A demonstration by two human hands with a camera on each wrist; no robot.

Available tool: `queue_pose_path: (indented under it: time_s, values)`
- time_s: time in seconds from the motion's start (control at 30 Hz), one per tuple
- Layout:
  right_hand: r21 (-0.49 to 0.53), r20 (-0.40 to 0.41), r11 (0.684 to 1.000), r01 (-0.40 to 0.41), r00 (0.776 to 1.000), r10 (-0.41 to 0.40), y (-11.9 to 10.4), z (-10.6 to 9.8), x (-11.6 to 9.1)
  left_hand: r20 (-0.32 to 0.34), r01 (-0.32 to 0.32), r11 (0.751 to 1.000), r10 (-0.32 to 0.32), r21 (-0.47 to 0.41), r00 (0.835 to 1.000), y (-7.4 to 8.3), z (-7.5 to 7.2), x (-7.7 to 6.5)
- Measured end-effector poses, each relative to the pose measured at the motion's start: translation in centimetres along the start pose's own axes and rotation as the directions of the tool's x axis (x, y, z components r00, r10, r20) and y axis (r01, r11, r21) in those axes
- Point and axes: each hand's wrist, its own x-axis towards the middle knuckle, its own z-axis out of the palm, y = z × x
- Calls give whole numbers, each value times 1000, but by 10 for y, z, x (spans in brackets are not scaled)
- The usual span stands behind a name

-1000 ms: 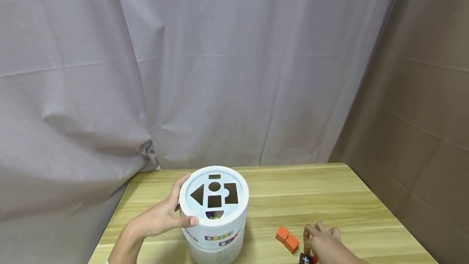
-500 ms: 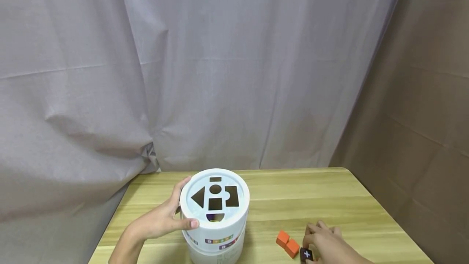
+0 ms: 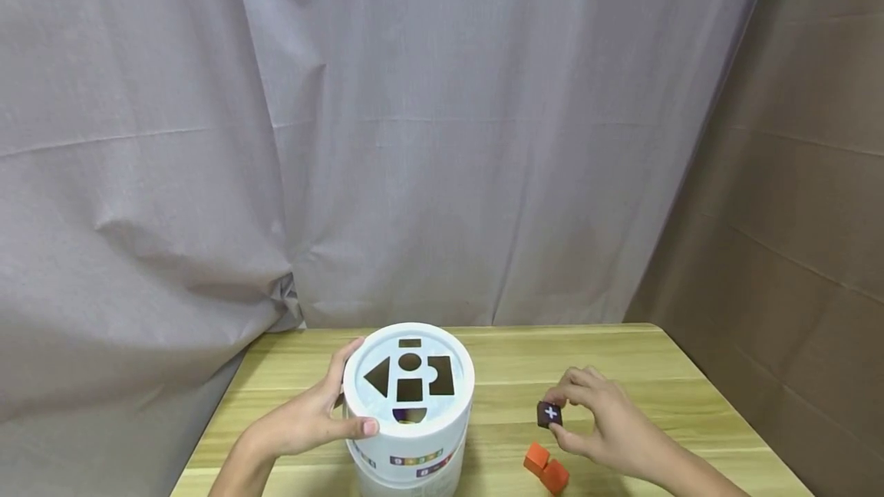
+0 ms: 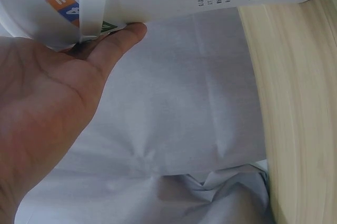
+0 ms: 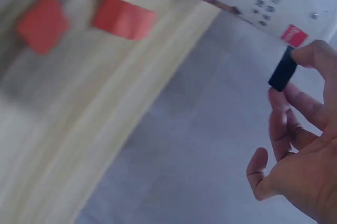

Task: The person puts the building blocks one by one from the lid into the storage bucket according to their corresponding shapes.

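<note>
A white shape-sorter bucket [image 3: 461, 405] stands on the table, its round lid cut with a triangle, circle, rectangles and other holes. My left hand [image 3: 307, 413] grips it at the top left, thumb over the rim and fingers round the far side; the left wrist view shows that hand [image 4: 58, 97] against the wall below the lid's edge. Between thumb and fingers my right hand [image 3: 601, 420] pinches a black block [image 3: 549, 413] with a white plus sign, held up over the table. In the right wrist view the same block [image 5: 283, 70] appears edge-on at the fingertips.
Two orange blocks [image 3: 545, 468] lie against each other on the wooden table [image 3: 497, 359], between the bucket and my right forearm. Grey curtains [image 3: 414, 175] hang behind the table, with another hanging down its right side.
My right hand has picked up the black block from beside the orange blocks and moved it up and to the left. The left hand keeps its grip on the bucket.
</note>
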Motion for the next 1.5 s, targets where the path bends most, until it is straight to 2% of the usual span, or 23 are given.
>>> queue_pose_path:
  time_s: [0.13, 0.3, 0.67, 0.83, 1.13, 1.5]
  values:
    - [41, -35, 998, 40, 999, -38, -8, -7, 26, -5, 15, 1000, -15, -19, 1000, 2, 1, 3]
    - [98, -36, 994, 54, 998, -51, -19, -11, 51, -5, 34, 999, -35, -38, 999, 3, 2, 6]
    - [191, -26, 978, 84, 996, -81, -41, -2, 90, -1, 21, 999, -22, -42, 1000, 3, 3, 9]
    - [244, 4, 966, 86, 996, -89, -49, 10, 103, -2, 31, 999, -31, -40, 1000, 3, 3, 8]
    - [269, 49, 960, 76, 995, -92, -60, 26, 121, -5, 10, 1000, -10, -19, 1000, 5, 3, 10]
    - [301, 119, 953, 38, 990, -78, -75, 40, 133, -4, 32, 999, -32, -10, 999, 6, 3, 10]
